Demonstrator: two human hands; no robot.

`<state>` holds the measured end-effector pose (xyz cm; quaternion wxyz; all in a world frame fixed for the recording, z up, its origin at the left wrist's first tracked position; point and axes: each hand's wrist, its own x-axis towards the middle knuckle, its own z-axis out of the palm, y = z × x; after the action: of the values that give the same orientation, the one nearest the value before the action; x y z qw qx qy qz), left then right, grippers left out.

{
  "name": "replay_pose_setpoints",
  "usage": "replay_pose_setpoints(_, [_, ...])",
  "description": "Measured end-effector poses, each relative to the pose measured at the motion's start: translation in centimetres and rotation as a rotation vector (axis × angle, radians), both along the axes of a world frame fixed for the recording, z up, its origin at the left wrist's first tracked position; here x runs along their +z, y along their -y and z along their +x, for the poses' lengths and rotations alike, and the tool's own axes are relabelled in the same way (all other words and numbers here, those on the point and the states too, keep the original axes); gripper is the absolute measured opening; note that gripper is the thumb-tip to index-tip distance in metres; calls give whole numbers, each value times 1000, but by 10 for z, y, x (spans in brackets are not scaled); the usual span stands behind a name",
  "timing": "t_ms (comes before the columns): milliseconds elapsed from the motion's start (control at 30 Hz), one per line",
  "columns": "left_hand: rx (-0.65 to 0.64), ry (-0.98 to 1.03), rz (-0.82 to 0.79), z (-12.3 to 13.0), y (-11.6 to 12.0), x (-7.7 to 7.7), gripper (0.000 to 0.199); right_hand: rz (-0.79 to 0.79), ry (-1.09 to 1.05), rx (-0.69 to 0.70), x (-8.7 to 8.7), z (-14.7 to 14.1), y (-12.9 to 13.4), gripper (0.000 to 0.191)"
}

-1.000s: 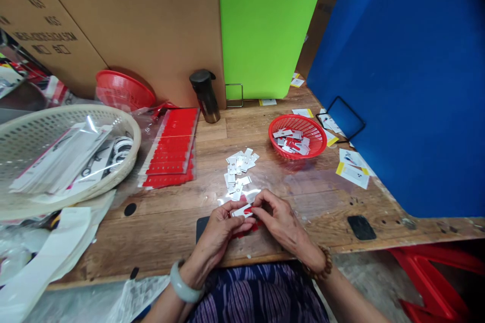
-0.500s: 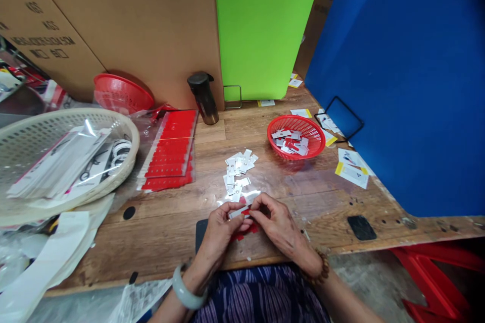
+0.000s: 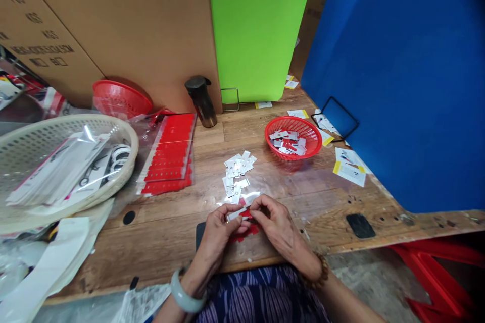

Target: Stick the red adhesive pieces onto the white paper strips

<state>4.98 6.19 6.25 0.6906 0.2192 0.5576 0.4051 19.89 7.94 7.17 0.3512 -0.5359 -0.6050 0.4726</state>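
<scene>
My left hand (image 3: 222, 227) is closed, pinching a small white rectangular tag (image 3: 235, 215) between thumb and fingers. From the right, my right hand (image 3: 275, 219) pinches a small red piece (image 3: 246, 213) at the tag's right end; whether it is stuck on cannot be told. Under my hands lie red pieces (image 3: 248, 233) on clear film, partly hidden by the fingers. Just beyond them is a loose pile of white tags (image 3: 237, 169). Further right, a red basket (image 3: 271, 149) holds many similar tags, some with red on them.
Left of the pile lie stacked red sticker sheets (image 3: 170, 146). A large cream basket (image 3: 129, 171) with bagged cards fills the far left. A dark bottle (image 3: 204, 103) stands at the back, near green (image 3: 261, 30) and blue panels (image 3: 394, 86). Cards (image 3: 350, 171) lie at right.
The view has shifted slightly. Both hands stay together at nearly the same spot, and the red piece shows a little more clearly against the white tag.
</scene>
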Motion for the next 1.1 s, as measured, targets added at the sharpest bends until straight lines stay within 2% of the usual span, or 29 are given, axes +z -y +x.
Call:
replay_pose_setpoints(533, [47,27,-70,1,1,0,41,143,115,27,-16,-1,-1,11])
replay_pose_setpoints(767, [14,23,-27,0,2,0,38,136,117,32,-15,-1,0,11])
replay_pose_setpoints(900, [17,5,-66,-1,1,3,38,112,91,-1,-13,-3,1,13])
replay_pose_setpoints(1067, [12,6,-81,-3,2,2,35,72,6,-54,-22,-8,2,8])
replay_pose_setpoints(1100, [14,7,-83,-3,2,1,34,68,-16,-86,-24,-8,1,15])
